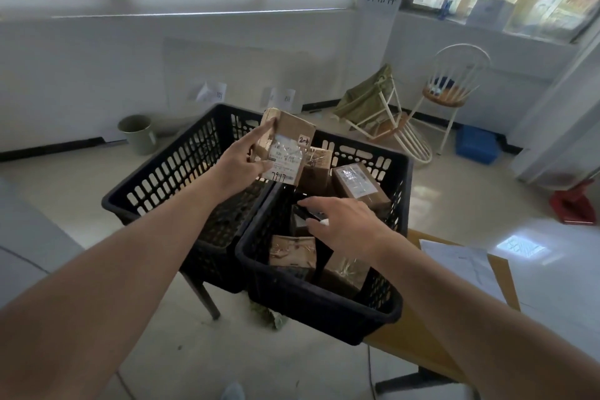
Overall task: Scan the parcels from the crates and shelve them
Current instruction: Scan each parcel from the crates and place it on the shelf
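Observation:
My left hand (242, 166) grips a brown cardboard parcel (289, 146) by its left edge and holds it above the crates, its white label and a "2-4" tag facing me. My right hand (344, 224) hovers over the right black crate (311, 302), with a dark handheld device (303, 216) between thumb and fingers, just below the parcel. Several taped cardboard parcels lie in this crate, among them one near the front (292, 255) and one at the back right (358, 185). The left black crate (168, 166) stands beside it, its inside mostly hidden by my arm.
The right crate sits on a wooden table (418, 344) with a paper sheet (454, 256). On the floor behind are a green bucket (138, 133), a tipped chair (389, 127), an upright chair (451, 88), a blue box (475, 144) and a red stand (571, 204).

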Motion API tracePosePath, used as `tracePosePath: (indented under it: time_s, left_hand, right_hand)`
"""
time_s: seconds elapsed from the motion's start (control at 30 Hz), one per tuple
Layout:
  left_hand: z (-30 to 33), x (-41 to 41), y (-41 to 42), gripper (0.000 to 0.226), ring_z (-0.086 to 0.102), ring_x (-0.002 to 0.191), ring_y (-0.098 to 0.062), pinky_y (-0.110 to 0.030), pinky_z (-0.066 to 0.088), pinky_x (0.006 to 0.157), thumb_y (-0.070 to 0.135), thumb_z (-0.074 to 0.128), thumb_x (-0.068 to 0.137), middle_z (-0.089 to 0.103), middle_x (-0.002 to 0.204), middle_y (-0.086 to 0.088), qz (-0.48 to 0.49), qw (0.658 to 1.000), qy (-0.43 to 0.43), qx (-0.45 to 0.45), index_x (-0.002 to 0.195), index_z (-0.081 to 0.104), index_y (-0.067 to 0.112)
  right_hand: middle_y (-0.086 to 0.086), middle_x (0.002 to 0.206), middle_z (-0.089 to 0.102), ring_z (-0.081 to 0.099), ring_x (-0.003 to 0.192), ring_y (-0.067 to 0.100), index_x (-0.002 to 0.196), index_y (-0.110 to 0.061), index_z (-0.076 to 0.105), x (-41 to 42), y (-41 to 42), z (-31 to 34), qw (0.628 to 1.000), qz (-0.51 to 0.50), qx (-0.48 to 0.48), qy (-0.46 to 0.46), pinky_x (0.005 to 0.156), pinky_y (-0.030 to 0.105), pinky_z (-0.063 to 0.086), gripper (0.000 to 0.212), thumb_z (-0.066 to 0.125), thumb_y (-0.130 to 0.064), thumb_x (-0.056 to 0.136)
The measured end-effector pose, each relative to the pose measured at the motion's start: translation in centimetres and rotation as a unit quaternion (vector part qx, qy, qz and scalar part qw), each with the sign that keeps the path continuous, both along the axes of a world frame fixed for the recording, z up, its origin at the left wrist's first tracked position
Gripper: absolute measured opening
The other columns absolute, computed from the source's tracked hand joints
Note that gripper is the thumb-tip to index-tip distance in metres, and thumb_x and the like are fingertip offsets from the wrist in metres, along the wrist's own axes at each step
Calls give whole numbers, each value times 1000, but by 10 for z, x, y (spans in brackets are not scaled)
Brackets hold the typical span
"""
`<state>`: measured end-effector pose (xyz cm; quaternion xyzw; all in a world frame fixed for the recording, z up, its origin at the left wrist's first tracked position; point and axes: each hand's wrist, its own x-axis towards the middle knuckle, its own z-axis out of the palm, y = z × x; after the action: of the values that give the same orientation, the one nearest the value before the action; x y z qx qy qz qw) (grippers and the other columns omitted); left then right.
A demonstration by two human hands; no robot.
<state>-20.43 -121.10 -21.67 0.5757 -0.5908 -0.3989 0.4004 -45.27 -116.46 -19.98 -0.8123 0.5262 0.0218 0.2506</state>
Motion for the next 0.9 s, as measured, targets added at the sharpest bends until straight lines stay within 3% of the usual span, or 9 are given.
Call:
tracePosePath:
  time_s: [0.07,0.13,0.2,0.27,0.37,0.53,0.7,0.8,0.9]
  left_hand:
    - [3,2,4,84,66,122,-22,-39,59,101,0,65,100,57,140,2,8,1000,20,1,148,40,64]
    - [9,3,10,86,61,129,-23,-45,57,104,2,64,100,50,154,-8,0,999,33,1,137,40,76]
    - [16,4,18,87,59,128,-23,-49,57,105,1,62,100,50,152,-11,-11,999,42,1,135,39,78]
    - [23,4,27,86,60,127,-24,-53,54,107,3,61,101,55,144,-8,-6,999,48,4,141,36,75]
    - [32,7,41,83,62,127,-28,-55,52,108,8,61,102,63,136,-7,8,997,69,11,148,32,71]
    - [47,7,72,81,69,121,-29,-52,56,104,2,60,102,65,128,-15,31,987,160,9,158,32,53]
    - [55,12,115,82,64,129,-28,-51,58,100,4,59,102,59,142,-8,68,979,191,-7,162,26,48]
    - [59,21,147,81,62,131,-31,-54,57,101,4,57,102,57,143,-8,111,975,188,-29,163,26,48]
    - [66,28,181,79,63,130,-30,-52,60,97,2,56,104,53,142,-4,168,970,167,-56,162,28,48]
  right_hand:
    - [-6,138,65,69,107,17,155,-44,48,-2,-8,3,994,-43,27,-95,92,36,58,46,52,-43,109]
    - [-8,123,68,68,87,9,153,-39,52,-4,-17,6,981,-86,44,-168,71,24,55,43,54,-38,110]
    - [-11,107,67,65,80,5,152,-38,54,-4,-25,9,968,-125,16,-216,62,19,50,42,54,-36,110]
    - [-7,117,69,63,88,5,154,-37,52,0,-30,12,954,-150,-30,-257,69,20,49,43,53,-37,111]
    - [3,141,66,65,120,22,158,-37,46,13,-39,10,926,-165,-70,-333,102,46,56,47,50,-39,111]
    - [0,160,53,50,145,21,162,-37,41,43,-41,16,881,-132,-126,-436,118,57,44,49,47,-36,113]
    - [-1,144,63,67,124,23,155,-56,42,78,-32,20,849,-61,-71,-520,92,58,63,46,44,-51,109]
    - [3,142,61,66,124,18,154,-48,50,99,-18,21,826,-13,-38,-562,88,48,66,43,42,-35,114]
    - [4,140,61,65,125,21,150,-53,53,124,4,24,814,29,-13,-580,90,47,65,45,41,-45,107]
